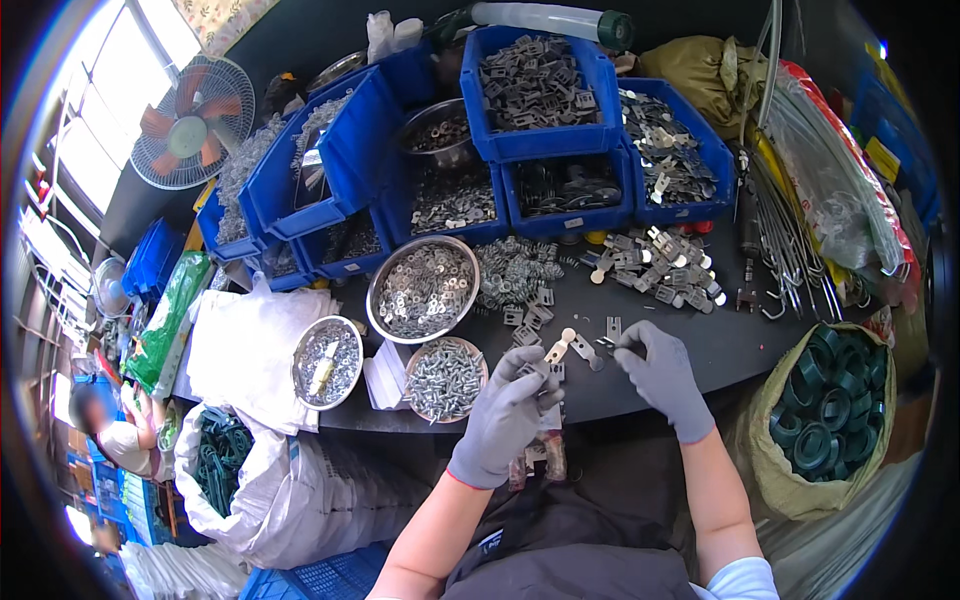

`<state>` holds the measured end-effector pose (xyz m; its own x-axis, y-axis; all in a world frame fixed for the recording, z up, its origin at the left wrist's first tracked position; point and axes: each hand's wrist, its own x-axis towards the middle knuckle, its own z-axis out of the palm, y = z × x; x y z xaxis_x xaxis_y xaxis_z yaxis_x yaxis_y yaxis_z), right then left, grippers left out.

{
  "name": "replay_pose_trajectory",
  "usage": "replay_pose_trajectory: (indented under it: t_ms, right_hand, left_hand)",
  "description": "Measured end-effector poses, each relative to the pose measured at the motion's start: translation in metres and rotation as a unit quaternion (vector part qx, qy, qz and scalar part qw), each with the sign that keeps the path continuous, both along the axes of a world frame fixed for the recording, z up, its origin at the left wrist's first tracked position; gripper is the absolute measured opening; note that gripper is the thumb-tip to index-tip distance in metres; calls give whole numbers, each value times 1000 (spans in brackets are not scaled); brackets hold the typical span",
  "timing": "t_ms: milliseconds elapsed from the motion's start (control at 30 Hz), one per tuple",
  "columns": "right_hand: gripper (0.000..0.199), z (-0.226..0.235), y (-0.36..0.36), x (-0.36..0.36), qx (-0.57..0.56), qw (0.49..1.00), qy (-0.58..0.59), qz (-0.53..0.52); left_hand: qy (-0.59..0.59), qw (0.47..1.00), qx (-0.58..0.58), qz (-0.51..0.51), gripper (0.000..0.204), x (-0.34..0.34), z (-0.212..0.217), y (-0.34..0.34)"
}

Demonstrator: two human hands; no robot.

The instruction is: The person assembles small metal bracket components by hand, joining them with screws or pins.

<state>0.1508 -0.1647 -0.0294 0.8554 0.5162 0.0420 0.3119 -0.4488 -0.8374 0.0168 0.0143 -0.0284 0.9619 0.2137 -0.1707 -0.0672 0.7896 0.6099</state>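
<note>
Both hands wear grey knit gloves at the front edge of a dark worktable. My left hand pinches a small flat metal bracket between thumb and fingers. My right hand pinches a small dark metal part at its fingertips, close to the bracket. Another small plate lies on the table just beyond the fingers. A loose heap of metal brackets sits farther back right, and a heap of small clips lies behind centre.
Round steel bowls hold washers, screws and mixed hardware. Blue bins of metal parts stack at the back. A sack of green rings stands right, white sacks left, a fan far left, a seated person lower left.
</note>
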Motion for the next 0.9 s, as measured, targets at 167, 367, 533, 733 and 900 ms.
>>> replay_pose_trajectory:
  t_ms: [167,367,533,733,900]
  right_hand:
    - [11,30,10,-47,105,994,-10,13]
    - [9,39,7,-45,73,992,-79,73]
    - [10,38,-8,-42,49,981,-126,139]
    - [11,38,-22,-53,40,981,-68,175]
    - [19,49,-33,-49,3,937,314,153]
  left_hand:
    - [-19,1000,-19,8,19,6,-6,-7]
    - [-17,985,162,56,16,-1,-1,-15]
    - [73,959,275,-5,18,-17,9,-16]
    - [45,922,385,-21,19,-30,5,-23]
    - [59,934,347,-65,17,-31,4,-22]
